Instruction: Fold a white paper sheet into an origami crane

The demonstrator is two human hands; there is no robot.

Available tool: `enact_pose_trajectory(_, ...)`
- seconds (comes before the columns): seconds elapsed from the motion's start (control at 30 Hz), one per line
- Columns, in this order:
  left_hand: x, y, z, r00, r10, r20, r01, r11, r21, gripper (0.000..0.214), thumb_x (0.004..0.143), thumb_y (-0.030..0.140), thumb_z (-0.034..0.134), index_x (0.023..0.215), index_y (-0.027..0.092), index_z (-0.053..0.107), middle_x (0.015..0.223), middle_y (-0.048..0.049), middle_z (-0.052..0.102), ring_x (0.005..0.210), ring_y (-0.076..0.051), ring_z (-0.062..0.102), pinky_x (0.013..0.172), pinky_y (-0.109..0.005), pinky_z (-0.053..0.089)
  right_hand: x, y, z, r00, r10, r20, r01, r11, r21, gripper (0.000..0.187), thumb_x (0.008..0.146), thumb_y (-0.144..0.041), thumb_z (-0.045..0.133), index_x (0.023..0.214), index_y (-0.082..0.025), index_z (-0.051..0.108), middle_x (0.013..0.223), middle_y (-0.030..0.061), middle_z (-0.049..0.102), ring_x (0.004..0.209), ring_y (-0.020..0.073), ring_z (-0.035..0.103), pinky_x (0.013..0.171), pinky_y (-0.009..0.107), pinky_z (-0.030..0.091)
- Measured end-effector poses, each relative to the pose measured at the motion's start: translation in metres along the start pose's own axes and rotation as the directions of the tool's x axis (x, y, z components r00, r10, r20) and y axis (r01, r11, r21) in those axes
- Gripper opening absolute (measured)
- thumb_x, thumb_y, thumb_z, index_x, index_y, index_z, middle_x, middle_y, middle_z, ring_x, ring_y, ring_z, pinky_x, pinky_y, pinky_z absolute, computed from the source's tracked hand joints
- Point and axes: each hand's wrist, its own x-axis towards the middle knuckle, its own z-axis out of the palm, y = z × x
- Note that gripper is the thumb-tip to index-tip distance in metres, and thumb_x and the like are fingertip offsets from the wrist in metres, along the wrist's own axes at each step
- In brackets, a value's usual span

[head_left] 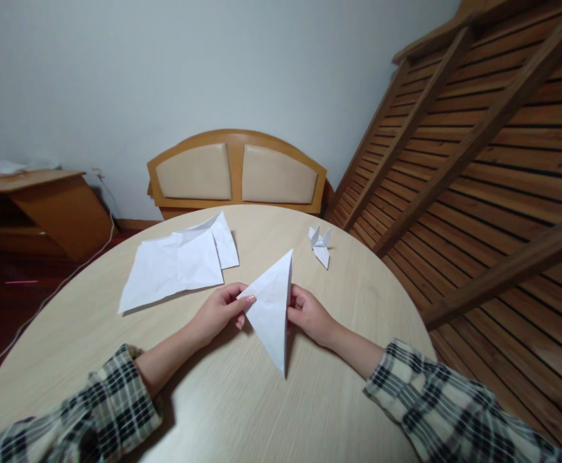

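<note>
A sheet of white paper, folded into a triangle, is held up over the round table between my two hands. My left hand pinches its left corner, thumb on the near face. On the other side, my right hand grips the long right edge; its fingertips are partly hidden behind the paper. Two creased white sheets lie overlapping to the left, beyond my left hand. A small folded paper figure with pointed tips rests at the far right, beyond my right hand.
The round pale wooden table spreads under my arms. Behind its far edge stands a wooden headboard with two cream panels. A slatted wooden frame leans along the right. To the left are a low wooden cabinet and a white cable.
</note>
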Motion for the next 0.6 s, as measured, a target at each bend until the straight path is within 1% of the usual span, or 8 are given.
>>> enact_pose_trajectory(0.07,0.002,0.000,0.002,0.999,0.011,-0.030,-0.013,0.999,-0.051,0.036,0.074,0.047,0.077,0.084,0.014,0.065,0.062,0.0027,0.058,0.047,-0.007,0.050,0.046,-0.020,0.041,0.002,0.003,0.000,1.000,-0.016,-0.024,0.016,1.000,-0.009,0.031,0.073,-0.016,0.061,0.104,-0.018,0.062,0.094,0.0048,0.073,0.074,0.0176,0.067,0.060,0.027,0.054)
enact_pose_trajectory(0.17,0.005,-0.001,0.005,0.995,0.020,-0.095,-0.033,0.991,-0.129,0.040,0.072,0.044,0.079,0.096,0.014,0.065,0.066,0.0032,0.059,0.053,-0.008,0.052,0.050,-0.020,0.043,0.008,0.007,0.001,0.998,-0.058,-0.032,0.057,0.998,-0.040,0.030,0.071,-0.013,0.058,0.099,-0.018,0.065,0.098,0.0066,0.074,0.083,0.0210,0.068,0.071,0.033,0.057)
enact_pose_trajectory(0.27,0.009,-0.002,0.007,0.988,0.029,-0.152,-0.054,0.985,-0.166,0.048,0.074,0.041,0.078,0.110,0.016,0.059,0.063,0.0064,0.054,0.055,-0.008,0.053,0.052,-0.019,0.044,0.015,0.011,0.002,0.987,-0.132,-0.086,0.124,0.987,-0.101,0.034,0.069,-0.008,0.056,0.099,-0.017,0.067,0.102,0.0078,0.075,0.091,0.0226,0.069,0.087,0.038,0.055)
enact_pose_trajectory(0.33,0.011,-0.004,0.009,0.983,0.054,-0.174,-0.080,0.986,-0.145,0.052,0.076,0.040,0.076,0.117,0.016,0.055,0.064,0.0070,0.052,0.056,-0.009,0.053,0.052,-0.019,0.043,0.018,0.014,0.003,0.977,-0.168,-0.133,0.147,0.977,-0.154,0.035,0.070,-0.006,0.054,0.100,-0.017,0.068,0.104,0.0082,0.075,0.093,0.0223,0.069,0.090,0.038,0.054)
enact_pose_trajectory(0.4,0.013,-0.006,0.011,0.975,0.102,-0.198,-0.121,0.988,-0.091,0.059,0.079,0.040,0.073,0.126,0.017,0.048,0.065,0.0069,0.053,0.057,-0.009,0.051,0.051,-0.018,0.042,0.020,0.016,0.005,0.968,-0.185,-0.170,0.149,0.967,-0.209,0.035,0.071,-0.006,0.053,0.100,-0.017,0.068,0.103,0.0084,0.075,0.092,0.0221,0.069,0.087,0.037,0.055)
enact_pose_trajectory(0.5,0.016,-0.012,0.017,0.967,0.161,-0.199,-0.166,0.986,-0.005,0.077,0.082,0.040,0.069,0.143,0.017,0.029,0.070,0.0066,0.054,0.054,-0.010,0.048,0.048,-0.020,0.041,0.022,0.017,0.008,0.949,-0.215,-0.230,0.143,0.946,-0.291,0.032,0.072,-0.008,0.054,0.099,-0.017,0.067,0.098,0.0082,0.075,0.085,0.0211,0.068,0.084,0.037,0.056)
enact_pose_trajectory(0.53,0.016,-0.014,0.019,0.967,0.170,-0.189,-0.171,0.985,0.014,0.081,0.083,0.040,0.066,0.147,0.017,0.023,0.073,0.0054,0.056,0.054,-0.010,0.049,0.049,-0.021,0.042,0.023,0.017,0.009,0.941,-0.231,-0.247,0.147,0.938,-0.314,0.030,0.072,-0.010,0.056,0.099,-0.017,0.067,0.097,0.0083,0.075,0.084,0.0209,0.068,0.084,0.037,0.056)
enact_pose_trajectory(0.6,0.015,-0.018,0.022,0.960,0.191,-0.203,-0.182,0.981,0.060,0.080,0.085,0.041,0.063,0.149,0.016,0.022,0.078,0.0023,0.059,0.062,-0.013,0.054,0.057,-0.025,0.046,0.024,0.016,0.012,0.924,-0.262,-0.279,0.154,0.922,-0.356,0.027,0.075,-0.014,0.059,0.100,-0.017,0.066,0.096,0.0088,0.074,0.083,0.0214,0.068,0.083,0.037,0.056)
